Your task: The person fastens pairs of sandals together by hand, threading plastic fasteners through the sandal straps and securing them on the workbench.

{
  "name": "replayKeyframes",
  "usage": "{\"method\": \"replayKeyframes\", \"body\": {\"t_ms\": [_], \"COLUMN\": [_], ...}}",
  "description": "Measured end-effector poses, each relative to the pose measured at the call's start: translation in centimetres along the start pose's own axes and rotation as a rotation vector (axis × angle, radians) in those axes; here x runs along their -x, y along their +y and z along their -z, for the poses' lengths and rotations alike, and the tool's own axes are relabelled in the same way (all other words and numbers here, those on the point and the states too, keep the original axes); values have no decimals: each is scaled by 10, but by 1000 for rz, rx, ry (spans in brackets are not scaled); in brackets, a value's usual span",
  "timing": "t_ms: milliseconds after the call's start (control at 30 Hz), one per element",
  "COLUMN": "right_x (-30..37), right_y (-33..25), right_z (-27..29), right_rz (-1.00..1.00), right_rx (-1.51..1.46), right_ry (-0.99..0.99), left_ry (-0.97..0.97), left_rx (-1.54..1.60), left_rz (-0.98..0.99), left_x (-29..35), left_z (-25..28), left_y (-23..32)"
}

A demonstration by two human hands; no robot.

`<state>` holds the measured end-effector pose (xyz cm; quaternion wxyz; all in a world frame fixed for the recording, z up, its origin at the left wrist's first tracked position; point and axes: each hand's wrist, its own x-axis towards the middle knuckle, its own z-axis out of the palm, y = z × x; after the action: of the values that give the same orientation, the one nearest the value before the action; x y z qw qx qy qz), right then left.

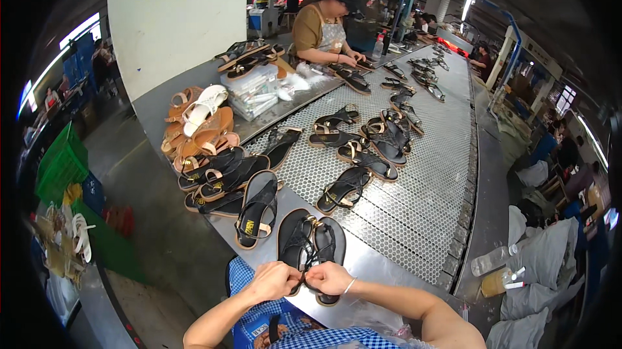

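A pair of black strappy sandals stands side by side at the near edge of the metal table, toes pointing away: the left sandal [291,231] and the right sandal [333,240]. My left hand [275,280] is closed in a pinch at the rear straps, between the two heels. Facing it from the other side, my right hand [329,277] pinches at the same spot, its fingertips almost meeting the left's. The exact strap ends between my fingers are too small to make out. Just left of the pair lies another black sandal [251,221].
More black sandals [223,177] and a tan pile [208,132] with a white sandal [206,109] crowd the left. A perforated conveyor [414,219] carries several sandals. Across it a co-worker [321,28] handles sandals beside a clear plastic box [253,93]. Bottles [494,260] stand far right.
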<state>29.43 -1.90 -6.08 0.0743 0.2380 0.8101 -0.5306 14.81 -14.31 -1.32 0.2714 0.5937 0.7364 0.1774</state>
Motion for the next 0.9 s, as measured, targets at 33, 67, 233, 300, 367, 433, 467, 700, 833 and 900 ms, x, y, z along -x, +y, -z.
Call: {"method": "replayKeyframes", "body": {"t_ms": [33, 67, 233, 300, 367, 433, 467, 700, 833, 900], "right_x": [2, 2, 5, 15, 28, 47, 53, 43, 43, 34], "right_y": [-7, -1, -5, -13, -11, -21, -22, -15, -20, -12], "right_z": [0, -5, -10, 4, 22, 38, 48, 33, 8, -1], "right_rz": [-26, 4, 241, 207, 376, 54, 71, 225, 355, 545], "right_rx": [26, -49, 136, 297, 223, -199, -296, -532, -297, -36], "right_ry": [22, 39, 85, 141, 270, 65, -12, -20, 394, 435], "left_ry": [27, 51, 198, 487, 715, 875, 848, 662, 769, 675], "left_rx": [-18, -38, -118, -131, -1, 326, 471, 1346, 731, 770], "left_rz": [-26, -58, -76, -104, -167, -305, -234, 73, -127, 19], "left_x": [5, 8, 29, 41, 43, 36, 36, 31, 32, 39], "left_z": [-3, -6, -15, -16, -9, -19, -28, -68, -69, -61], "left_y": [-3, -4, -10, -16, -14, -11, -3, 22, 29, 37]}}
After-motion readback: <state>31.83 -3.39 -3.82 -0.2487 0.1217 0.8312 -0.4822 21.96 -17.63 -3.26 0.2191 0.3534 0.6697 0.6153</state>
